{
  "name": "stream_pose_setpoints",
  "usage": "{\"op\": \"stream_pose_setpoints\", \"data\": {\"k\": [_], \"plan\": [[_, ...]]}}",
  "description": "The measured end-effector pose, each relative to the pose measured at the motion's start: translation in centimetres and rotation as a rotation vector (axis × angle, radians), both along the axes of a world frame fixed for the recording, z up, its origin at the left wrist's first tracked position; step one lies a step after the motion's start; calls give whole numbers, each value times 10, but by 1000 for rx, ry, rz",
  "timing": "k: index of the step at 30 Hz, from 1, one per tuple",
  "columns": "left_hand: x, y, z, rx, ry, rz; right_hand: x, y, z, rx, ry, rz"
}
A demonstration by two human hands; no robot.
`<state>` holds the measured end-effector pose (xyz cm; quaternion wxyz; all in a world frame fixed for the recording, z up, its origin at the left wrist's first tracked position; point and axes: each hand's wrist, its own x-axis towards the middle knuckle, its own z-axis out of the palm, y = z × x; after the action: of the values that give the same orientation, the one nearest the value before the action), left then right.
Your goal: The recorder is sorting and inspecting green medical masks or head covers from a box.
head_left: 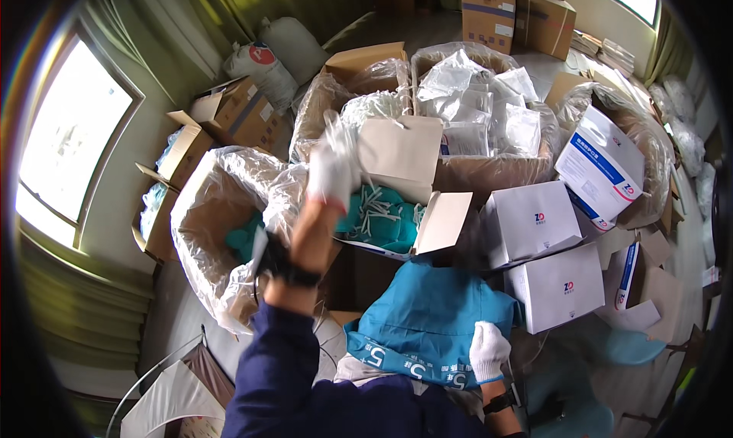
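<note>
My left hand [330,177], in a white glove, is raised over the left side of an open white carton [398,157]. Motion smears its fingers, along with a pale blur at their tips. Inside that carton lie teal cup-shaped masks [382,223] with white straps. My right hand [489,352], also gloved in white, rests closed on the edge of a blue apron [435,316] spread over my lap. Whether anything is inside its fingers is hidden.
A plastic-lined carton [217,186] with teal masks stands left. Behind are a lined carton of clear packets [466,106] and another with white material [374,108]. Shut white boxes [532,220] are stacked at right, beside another lined carton [657,148]. A folded umbrella-like fabric [179,400] lies lower left.
</note>
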<state>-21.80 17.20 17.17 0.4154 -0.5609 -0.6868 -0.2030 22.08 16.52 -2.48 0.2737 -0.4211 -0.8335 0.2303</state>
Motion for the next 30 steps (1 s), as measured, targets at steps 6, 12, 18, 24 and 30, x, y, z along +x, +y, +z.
{"op": "stream_pose_setpoints", "data": {"k": [6, 12, 18, 24, 30], "plan": [[-254, 42, -33, -480, -757, 9, -4, -1, -1, 112, 65, 35], [-271, -26, -167, -383, -1968, -71, -22, 3, 2, 51, 106, 26], [-95, -7, -201, -873, -972, 554, -20, 8, 6, 31, -17, -10], [-67, -31, -229, -706, -451, 608, -24, 3, 12, -18, 8, -27], [-76, -18, -252, -618, -307, 636, -22, 3, 8, -5, -6, -48]]}}
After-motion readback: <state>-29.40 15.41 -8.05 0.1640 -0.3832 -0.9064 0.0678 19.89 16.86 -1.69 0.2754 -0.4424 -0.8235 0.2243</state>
